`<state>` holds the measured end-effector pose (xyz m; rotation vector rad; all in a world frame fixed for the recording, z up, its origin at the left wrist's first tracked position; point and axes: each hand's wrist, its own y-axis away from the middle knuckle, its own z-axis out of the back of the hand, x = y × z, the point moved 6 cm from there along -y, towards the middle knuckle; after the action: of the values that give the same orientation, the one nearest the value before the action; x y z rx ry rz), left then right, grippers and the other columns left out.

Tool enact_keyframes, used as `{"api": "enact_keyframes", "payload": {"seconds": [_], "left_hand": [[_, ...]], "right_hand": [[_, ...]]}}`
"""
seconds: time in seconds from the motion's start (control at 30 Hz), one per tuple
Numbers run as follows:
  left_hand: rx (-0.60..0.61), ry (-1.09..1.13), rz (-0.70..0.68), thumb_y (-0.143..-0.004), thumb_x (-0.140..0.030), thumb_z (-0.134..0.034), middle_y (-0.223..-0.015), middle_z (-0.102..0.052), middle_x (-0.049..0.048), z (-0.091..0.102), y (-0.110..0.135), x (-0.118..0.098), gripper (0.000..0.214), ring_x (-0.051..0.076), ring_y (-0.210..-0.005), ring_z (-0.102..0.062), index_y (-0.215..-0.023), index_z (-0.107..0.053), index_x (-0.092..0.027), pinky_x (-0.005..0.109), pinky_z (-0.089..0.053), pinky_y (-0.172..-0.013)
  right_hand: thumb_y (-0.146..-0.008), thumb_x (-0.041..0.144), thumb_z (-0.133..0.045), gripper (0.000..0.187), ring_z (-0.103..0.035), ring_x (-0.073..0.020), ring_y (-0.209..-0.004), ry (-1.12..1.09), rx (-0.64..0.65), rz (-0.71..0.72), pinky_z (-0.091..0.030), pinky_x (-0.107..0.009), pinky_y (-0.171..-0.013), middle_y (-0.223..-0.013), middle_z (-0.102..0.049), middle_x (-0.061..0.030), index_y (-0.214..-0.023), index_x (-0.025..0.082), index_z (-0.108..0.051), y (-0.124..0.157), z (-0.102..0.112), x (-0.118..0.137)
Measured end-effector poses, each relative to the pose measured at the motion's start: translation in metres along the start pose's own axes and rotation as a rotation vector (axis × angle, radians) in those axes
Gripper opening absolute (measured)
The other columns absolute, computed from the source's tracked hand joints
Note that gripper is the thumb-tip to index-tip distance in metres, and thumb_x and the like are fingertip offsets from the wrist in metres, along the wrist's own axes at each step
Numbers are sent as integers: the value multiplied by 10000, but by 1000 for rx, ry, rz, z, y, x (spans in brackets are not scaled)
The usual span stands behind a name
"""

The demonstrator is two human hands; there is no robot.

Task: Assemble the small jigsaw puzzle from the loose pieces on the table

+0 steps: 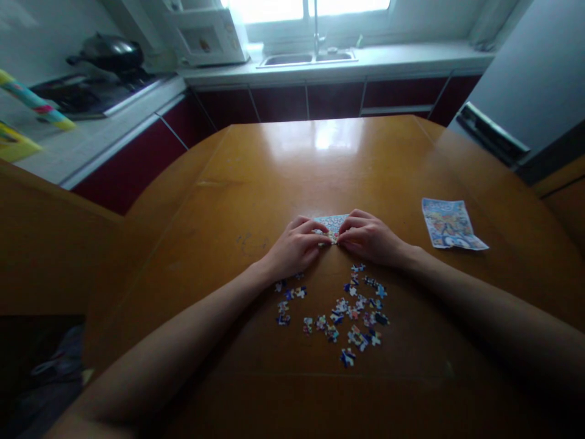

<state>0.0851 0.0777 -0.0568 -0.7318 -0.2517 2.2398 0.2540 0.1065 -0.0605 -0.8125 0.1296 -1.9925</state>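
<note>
On the wooden table (256, 183), left hand (295, 247) and right hand (372, 239) pinch the flat puzzle panel (331, 224), lying crosswise.

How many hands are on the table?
2: the left hand and the right hand, side by side, fingers on the joined puzzle mid-table.

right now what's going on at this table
A person works on a jigsaw at a wooden table. The left hand and right hand press together on the joined part of the puzzle. Loose pieces lie scattered just in front of the hands. A printed picture sheet lies off to the right.
</note>
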Motion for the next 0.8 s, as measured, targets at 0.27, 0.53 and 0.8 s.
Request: {"api": "enact_keyframes", "payload": {"seconds": [0.27,0.53,0.8], "left_hand": [[4,48,34,-913,-95,-553,-1194,-656,43,-2,1,6,323,235,-1131,-511,-1093,-722,-305,499,-481,-1011],[1,48,49,-910,-93,-566,-1218,-634,39,-3,3,6,312,240,-1158,-493,-1081,-720,-304,509,-471,-1032],[49,-54,-14,-925,-161,-604,-1315,-578,52,-8,5,5,381,257,-1179,-454,-1240,-676,-361,524,-449,-1057]], "right_hand": [[-878,224,-638,158,-550,-249,-1034,7,-12,-39,-494,-450,-942,-1047,-681,-63,-916,282,-780,0,4,3],[-857,141,-645,234,-541,-255,-1051,3,-109,-48,-496,-455,-918,-1072,-680,-50,-881,317,-798,4,1,-14],[-868,118,-622,282,-538,-247,-1057,-15,-97,-70,-490,-456,-947,-1065,-684,-37,-888,335,-800,3,0,-15]]}}
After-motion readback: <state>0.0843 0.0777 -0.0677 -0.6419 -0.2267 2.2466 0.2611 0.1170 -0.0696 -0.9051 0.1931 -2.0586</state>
